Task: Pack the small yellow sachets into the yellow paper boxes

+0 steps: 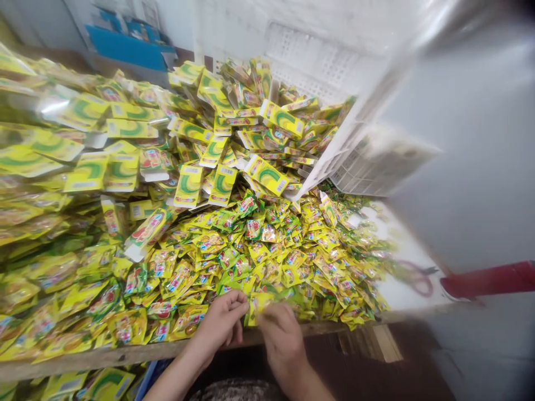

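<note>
Near the table's front edge, a small yellow packet (259,305) shows between my two hands. My right hand (283,337), smeared by motion, has its fingers closed on the packet's right side. My left hand (225,317) is closed, its thumb and forefinger pinched together at the packet's left edge; what they grip, if anything, is hidden. Around and beyond both hands spreads a heap of small yellow and green sachets (292,259) with fruit pictures. Behind it rises a pile of yellow cardboard boxes (221,184), some with open flaps.
A white plastic basket (321,161) lies tipped at the back, boxes spilling from it. To the right are scissors (418,277) with pinkish handles and a red cylindrical object (493,280). More packs (108,384) sit below the table edge (137,352). A blue box (129,47) stands behind.
</note>
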Available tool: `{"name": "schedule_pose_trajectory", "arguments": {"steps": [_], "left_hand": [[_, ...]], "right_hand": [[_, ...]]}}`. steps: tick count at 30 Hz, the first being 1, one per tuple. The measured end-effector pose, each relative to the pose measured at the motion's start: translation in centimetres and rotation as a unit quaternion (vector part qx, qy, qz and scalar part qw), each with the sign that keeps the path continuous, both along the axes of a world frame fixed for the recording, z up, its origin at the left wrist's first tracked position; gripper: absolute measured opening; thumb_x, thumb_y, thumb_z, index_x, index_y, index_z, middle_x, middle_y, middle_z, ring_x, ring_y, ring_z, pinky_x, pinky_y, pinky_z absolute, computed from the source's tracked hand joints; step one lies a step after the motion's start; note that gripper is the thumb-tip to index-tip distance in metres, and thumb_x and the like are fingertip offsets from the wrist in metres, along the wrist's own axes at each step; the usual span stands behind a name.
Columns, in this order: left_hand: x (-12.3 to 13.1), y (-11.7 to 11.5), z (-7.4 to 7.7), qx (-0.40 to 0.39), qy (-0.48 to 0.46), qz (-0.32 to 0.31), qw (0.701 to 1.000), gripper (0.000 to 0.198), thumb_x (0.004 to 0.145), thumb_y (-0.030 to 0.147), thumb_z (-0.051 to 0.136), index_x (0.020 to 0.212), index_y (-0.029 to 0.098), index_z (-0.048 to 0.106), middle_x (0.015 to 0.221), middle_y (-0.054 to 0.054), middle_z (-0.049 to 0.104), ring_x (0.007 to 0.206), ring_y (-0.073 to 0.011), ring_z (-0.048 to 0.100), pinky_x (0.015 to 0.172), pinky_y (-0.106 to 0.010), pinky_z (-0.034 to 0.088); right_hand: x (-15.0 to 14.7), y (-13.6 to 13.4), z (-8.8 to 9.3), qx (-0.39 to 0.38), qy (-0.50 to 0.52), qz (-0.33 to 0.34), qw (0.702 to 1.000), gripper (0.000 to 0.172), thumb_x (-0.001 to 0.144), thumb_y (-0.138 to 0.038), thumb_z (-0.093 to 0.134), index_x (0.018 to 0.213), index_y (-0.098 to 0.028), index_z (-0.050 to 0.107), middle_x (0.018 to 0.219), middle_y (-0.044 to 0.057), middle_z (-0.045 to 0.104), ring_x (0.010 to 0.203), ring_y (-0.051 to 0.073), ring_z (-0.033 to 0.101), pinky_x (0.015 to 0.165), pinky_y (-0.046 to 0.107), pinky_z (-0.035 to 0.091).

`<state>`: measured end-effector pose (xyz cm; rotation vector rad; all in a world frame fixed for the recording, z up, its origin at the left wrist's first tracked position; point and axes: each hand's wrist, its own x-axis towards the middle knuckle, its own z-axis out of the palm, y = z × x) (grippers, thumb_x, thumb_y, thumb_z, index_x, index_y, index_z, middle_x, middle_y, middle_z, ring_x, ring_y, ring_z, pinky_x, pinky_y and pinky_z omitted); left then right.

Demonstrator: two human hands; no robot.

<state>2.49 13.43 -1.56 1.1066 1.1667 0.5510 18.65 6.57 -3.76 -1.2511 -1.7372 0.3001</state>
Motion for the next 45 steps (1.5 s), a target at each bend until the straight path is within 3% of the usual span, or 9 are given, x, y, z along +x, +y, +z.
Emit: {"name": "schedule_pose_trajectory", "arguments": {"steps": [12, 19, 23, 27, 31, 35, 38, 42, 45], "left_hand": [[-0.7, -0.9, 1.4, 0.093, 0.009, 0.067, 0.993, 0.014, 0.078, 0.030, 0.066, 0.085, 0.019, 0.062, 0.069, 0.001, 0.064, 0.050, -0.0112, 0.056, 0.046, -0.020, 0.043], [-1.5, -1.8, 5.6, 0.331, 0.120, -0.141, 0.925, 0.034, 0.072, 0.002, 0.060, 0.090, 0.025, 0.077, 0.089, -0.004, 0.078, 0.082, -0.0214, 0.070, 0.073, -0.027, 0.051], [-6.3, 2.1, 7.5, 0.374, 0.224, 0.026, 0.900, 0.013, 0.083, 0.022, 0.064, 0.082, 0.026, 0.076, 0.078, -0.001, 0.077, 0.072, -0.0191, 0.070, 0.069, -0.026, 0.053], [-13.7, 7.9, 8.7, 0.375, 0.356, 0.222, 0.827, 0.037, 0.085, 0.034, 0.061, 0.117, 0.016, 0.066, 0.117, -0.015, 0.068, 0.113, -0.0337, 0.057, 0.098, -0.047, 0.041], [-17.8, 11.7, 8.4, 0.365, 0.420, 0.218, 0.802, 0.057, 0.079, 0.041, 0.068, 0.122, 0.004, 0.061, 0.111, -0.018, 0.067, 0.116, -0.0408, 0.049, 0.096, -0.055, 0.035], [-18.9, 11.5, 9.1, 0.380, 0.428, 0.217, 0.791, 0.069, 0.074, 0.047, 0.073, 0.129, 0.009, 0.057, 0.113, -0.014, 0.064, 0.103, -0.0334, 0.058, 0.090, -0.043, 0.044], [-17.7, 8.1, 10.7, 0.415, 0.396, 0.110, 0.812, 0.071, 0.065, 0.047, 0.081, 0.127, 0.022, 0.059, 0.113, -0.008, 0.064, 0.099, -0.0294, 0.061, 0.085, -0.037, 0.048], [-12.5, 2.4, 12.1, 0.401, 0.276, -0.198, 0.851, 0.068, 0.067, 0.015, 0.078, 0.127, 0.040, 0.059, 0.119, -0.001, 0.064, 0.109, -0.0273, 0.059, 0.091, -0.036, 0.049], [-8.7, 0.5, 10.2, 0.387, 0.206, -0.217, 0.872, 0.080, 0.070, 0.000, 0.065, 0.135, 0.044, 0.051, 0.132, -0.001, 0.059, 0.121, -0.0255, 0.053, 0.101, -0.039, 0.046]], "right_hand": [[0.2, 1.1, 4.3, -0.083, -0.036, 0.078, 0.993, 0.039, 0.087, -0.005, 0.054, 0.118, -0.027, 0.064, 0.112, 0.008, 0.063, 0.104, 0.025, 0.055, 0.090, 0.042, 0.050], [0.1, 3.3, 5.1, -0.153, -0.217, 0.153, 0.952, 0.089, 0.064, 0.005, 0.048, 0.146, -0.027, 0.038, 0.112, 0.008, 0.067, 0.099, 0.028, 0.063, 0.090, 0.042, 0.052], [-0.1, 3.7, 0.8, -0.151, -0.207, 0.137, 0.957, 0.055, 0.063, 0.003, 0.053, 0.104, -0.031, 0.067, 0.095, 0.005, 0.069, 0.088, 0.027, 0.066, 0.077, 0.036, 0.056], [1.0, 2.5, -1.9, -0.165, -0.210, 0.110, 0.957, 0.052, 0.058, 0.006, 0.057, 0.094, -0.031, 0.065, 0.096, 0.004, 0.071, 0.088, 0.027, 0.068, 0.076, 0.033, 0.056], [1.9, 1.7, -1.5, -0.204, -0.209, 0.116, 0.949, 0.062, 0.057, 0.008, 0.056, 0.106, -0.030, 0.065, 0.101, 0.005, 0.073, 0.089, 0.027, 0.069, 0.077, 0.031, 0.054], [2.2, 2.1, 1.1, -0.267, -0.075, 0.101, 0.955, 0.037, 0.072, -0.006, 0.059, 0.104, -0.025, 0.068, 0.098, 0.009, 0.072, 0.090, 0.027, 0.068, 0.078, 0.033, 0.053], [1.8, 3.0, 3.9, -0.315, 0.119, 0.073, 0.939, 0.020, 0.085, -0.028, 0.061, 0.102, -0.022, 0.068, 0.095, 0.010, 0.072, 0.089, 0.027, 0.068, 0.076, 0.035, 0.054], [0.3, 4.8, 7.0, -0.333, 0.316, 0.166, 0.873, 0.037, 0.076, -0.041, 0.075, 0.105, -0.021, 0.070, 0.115, 0.010, 0.069, 0.104, 0.030, 0.064, 0.088, 0.039, 0.052], [-1.0, 5.6, 6.9, -0.381, 0.354, 0.223, 0.825, 0.042, 0.068, -0.043, 0.082, 0.102, -0.021, 0.072, 0.101, 0.006, 0.073, 0.092, 0.026, 0.068, 0.081, 0.037, 0.055]]}}
